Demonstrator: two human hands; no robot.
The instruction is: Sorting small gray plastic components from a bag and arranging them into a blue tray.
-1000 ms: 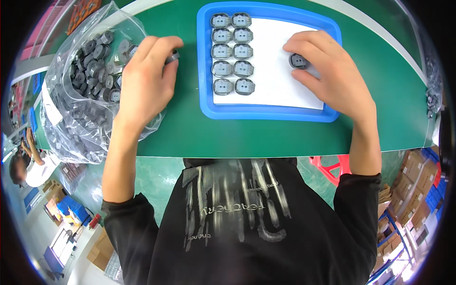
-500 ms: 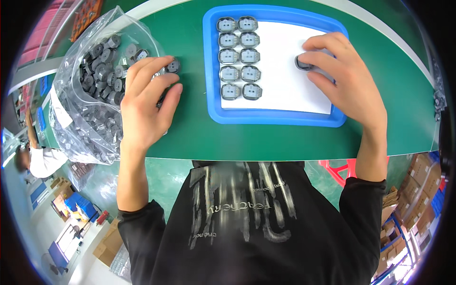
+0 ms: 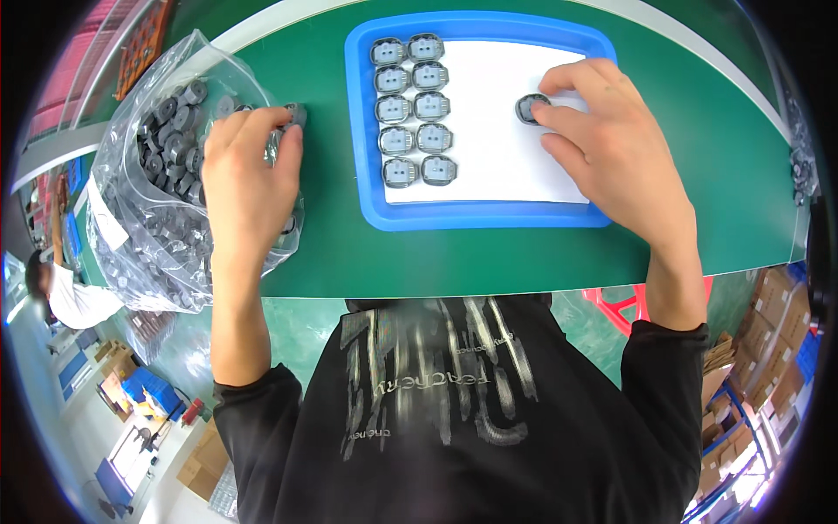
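My left hand [image 3: 249,175] is beside the clear plastic bag [image 3: 105,196], over its right edge. A small grey plastic part [image 3: 298,113] sits at its curled fingertips, partly covered by them. My right hand [image 3: 615,140] reaches over the right half of the blue tray [image 3: 371,188]. Its bent fingers are at the right side of a dark-rimmed grey plastic part [image 3: 527,108], one fingertip overlapping the rim. Whether that part touches the paper cannot be told. Two columns of similar parts [image 3: 431,106] lie face up along the tray's left side.
White paper [image 3: 484,170] lines the tray on the green table [image 3: 327,253]. Many loose grey parts [image 3: 175,131] fill the bag. Another bag of parts [image 3: 801,175] lies at the far right edge. A red stool [image 3: 615,307] stands below the table; a person in white [image 3: 78,297] is at far left.
The view has shifted, so the tray appears farther left. At my right hand, more of the part's face shows. My left hand still has its part at the fingertips.
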